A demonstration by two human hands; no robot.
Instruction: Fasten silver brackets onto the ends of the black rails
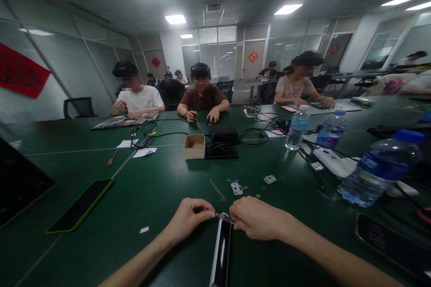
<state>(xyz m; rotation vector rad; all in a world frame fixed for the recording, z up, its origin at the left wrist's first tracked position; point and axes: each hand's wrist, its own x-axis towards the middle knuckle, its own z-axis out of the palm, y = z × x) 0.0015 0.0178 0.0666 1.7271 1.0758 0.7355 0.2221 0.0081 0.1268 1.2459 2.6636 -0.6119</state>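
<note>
A long, narrow bar with a glossy black face and silver edges (221, 251) points away from me at the table's near edge. Across its far end lies a small metal piece (223, 218), too small to make out exactly. My left hand (193, 217) pinches the left end of this piece between thumb and forefinger. With its fingers curled in, my right hand (252, 217) grips the piece's right end. Just beyond my hands are a flat metal plate with holes (236, 188), a second such plate (270, 180) and several tiny parts.
A green-edged phone (81, 206) lies left, another phone (387, 242) right. Water bottles (380, 168) stand at the right among cables. Ahead are a small open box (194, 147) and a black adapter (224, 135). A screwdriver (112, 158) lies left. Co-workers sit across the table.
</note>
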